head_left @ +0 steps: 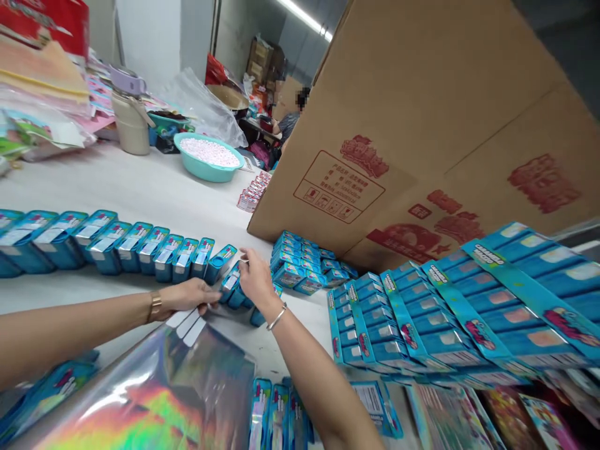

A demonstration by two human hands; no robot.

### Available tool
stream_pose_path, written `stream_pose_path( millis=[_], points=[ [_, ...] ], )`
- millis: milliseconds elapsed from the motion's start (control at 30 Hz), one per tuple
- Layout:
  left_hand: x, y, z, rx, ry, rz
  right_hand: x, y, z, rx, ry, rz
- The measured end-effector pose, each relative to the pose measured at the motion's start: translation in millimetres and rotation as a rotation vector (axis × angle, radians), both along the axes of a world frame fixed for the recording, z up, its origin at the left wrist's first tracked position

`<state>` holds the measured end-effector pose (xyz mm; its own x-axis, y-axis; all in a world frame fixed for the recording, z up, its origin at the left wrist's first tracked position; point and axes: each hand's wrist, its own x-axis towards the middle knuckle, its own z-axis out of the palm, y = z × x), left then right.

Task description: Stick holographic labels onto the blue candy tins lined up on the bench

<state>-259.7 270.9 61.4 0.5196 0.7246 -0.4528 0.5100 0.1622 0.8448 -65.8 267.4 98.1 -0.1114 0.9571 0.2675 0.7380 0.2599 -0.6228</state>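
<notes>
My left hand [194, 295] is closed, thumb and fingers together, just above a shiny holographic sheet [140, 387] with white tabs [187, 328] at its top edge. Its fingertips reach the lower side of a small blue box [230, 280]; anything pinched in them is hidden. From the other side, my right hand [257, 275] has its fingers bent over the upper end of that same box. To the left, a long row of similar blue boxes [152, 244] stands on the white table [140, 194]. More blue boxes lie partly behind my right hand.
Blue multi-packs [422, 306] stand at right, before a large cardboard carton [398, 125]. Stacked blue boxes [300, 262] sit by the carton. Farther back are a turquoise basin [209, 169] of small white pieces and a beige bottle [131, 125]. A person [288, 122] sits in the background.
</notes>
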Motion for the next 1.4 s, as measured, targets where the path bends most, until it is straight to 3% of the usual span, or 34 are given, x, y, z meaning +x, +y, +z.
stream_pose_path(
  millis=[100,200,267,333,467,667,933,1100,1267,1400],
  points=[
    [-6,-12,37.8,0.086,-0.019,0.054,6,-30,24.5,0.069,0.167,0.059],
    [-9,-28,74.7,0.264,-0.094,0.07,6,-72,42.1,-0.091,0.325,0.205],
    [-8,-38,88.9,0.288,-0.134,0.048,1,-98,45.5,-0.195,0.359,0.253],
    [-6,-46,93.4,0.237,-0.162,0.009,-6,-117,43.9,-0.199,0.37,0.198],
    [-2,-58,88.8,0.19,-0.171,0.003,-13,-141,38.2,-0.023,0.35,0.094],
    [4,-72,87.0,0.165,-0.229,0.031,-5,-166,33.8,0.278,0.078,0.062],
    [12,-67,69.1,0.091,-0.226,0.014,-4,-168,37.2,0.157,0.297,-0.011],
    [8,-65,61.8,0.338,0.072,-0.122,21,-142,62.8,0.06,0.292,0.039],
    [6,-59,56.3,0.089,-0.054,-0.311,42,-89,70.6,-0.145,0.127,0.14],
    [16,-47,40.0,-0.057,-0.144,-0.264,41,-58,58.9,-0.194,0.019,0.176]
  ],
)
